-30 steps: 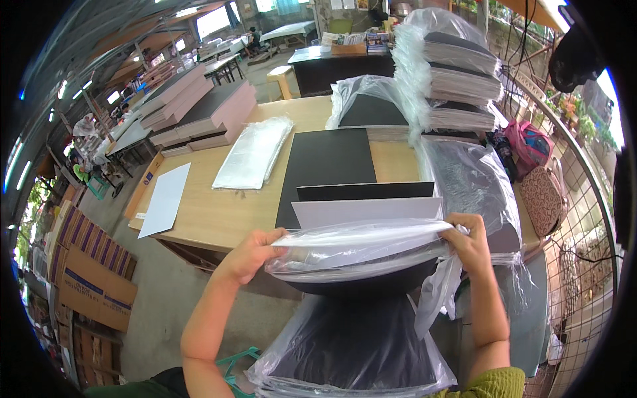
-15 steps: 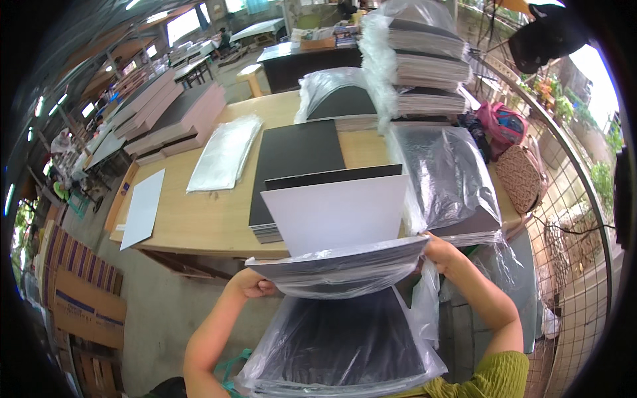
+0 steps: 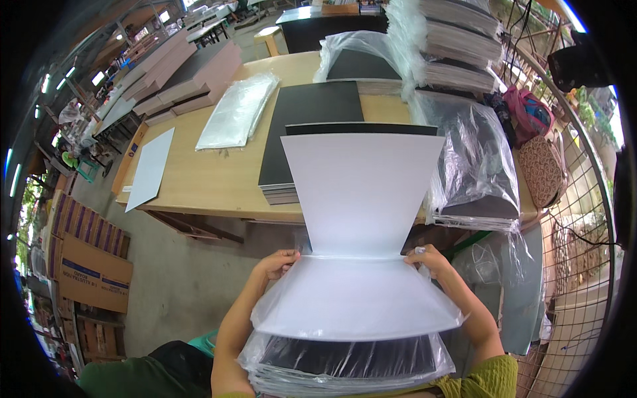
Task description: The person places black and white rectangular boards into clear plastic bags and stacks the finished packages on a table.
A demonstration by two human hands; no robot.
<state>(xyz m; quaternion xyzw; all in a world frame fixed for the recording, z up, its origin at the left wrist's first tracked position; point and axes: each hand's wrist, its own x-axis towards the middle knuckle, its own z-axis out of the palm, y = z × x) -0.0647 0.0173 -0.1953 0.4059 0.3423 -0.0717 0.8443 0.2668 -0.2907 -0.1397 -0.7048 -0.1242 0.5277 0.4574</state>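
Observation:
A white board (image 3: 361, 189) with a black board (image 3: 424, 130) behind it leans upright in front of me, its lower part inside a clear plastic bag (image 3: 355, 302). My left hand (image 3: 279, 263) pinches the left edge of the bag's mouth, and my right hand (image 3: 430, 260), wearing a ring, pinches its right edge. Beneath, closest to my body, lies a plastic-wrapped stack of black-topped boards (image 3: 345, 361). Just beyond the upright boards, a stack of black boards (image 3: 312, 99) rests on the wooden table (image 3: 199, 182).
A pile of folded clear bags (image 3: 237, 113) and a loose white board (image 3: 151, 166) lie on the table's left. Bagged boards (image 3: 474, 156) stand at right, with taller wrapped stacks (image 3: 458, 40) behind. A patterned bag (image 3: 541, 172) sits by the wire fence. Cardboard boxes (image 3: 93, 272) stand lower left.
The bag with its boards has come down toward me, and its white face now shows where a dark, wrapped edge was raised. Both hands have shifted with it. My view has tilted lower.

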